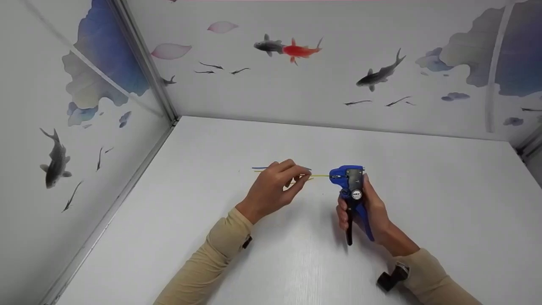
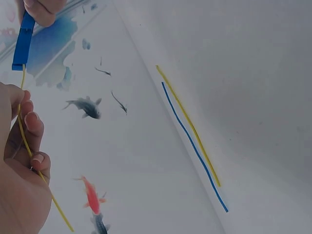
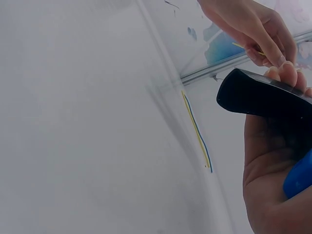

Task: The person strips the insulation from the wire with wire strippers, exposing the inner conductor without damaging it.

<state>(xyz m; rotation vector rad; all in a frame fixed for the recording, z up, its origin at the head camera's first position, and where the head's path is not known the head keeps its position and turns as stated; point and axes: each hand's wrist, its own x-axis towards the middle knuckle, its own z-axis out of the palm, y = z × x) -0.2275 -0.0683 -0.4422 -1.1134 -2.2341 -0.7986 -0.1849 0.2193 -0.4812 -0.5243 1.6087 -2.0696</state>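
Between its thumb and fingertips, my left hand (image 1: 273, 186) pinches a thin yellow wire (image 1: 322, 176). The wire runs to the right, its far end at the blue mouth of a wire stripper (image 1: 355, 180). My right hand (image 1: 378, 214) grips the stripper upright by its black and blue handles. In the left wrist view, the other end of the held wire (image 2: 61, 210) trails out past the palm. A second yellow wire (image 2: 189, 117) and a blue wire (image 2: 196, 148) lie side by side on the table, partly hidden behind the left hand in the head view.
The white tabletop (image 1: 296, 254) meets a back wall (image 1: 313, 97) and a left side wall (image 1: 25, 106), both printed with fish and blue leaves. A metal strip (image 1: 146, 63) marks their corner. A small black device (image 1: 391, 277) sits at the right cuff.
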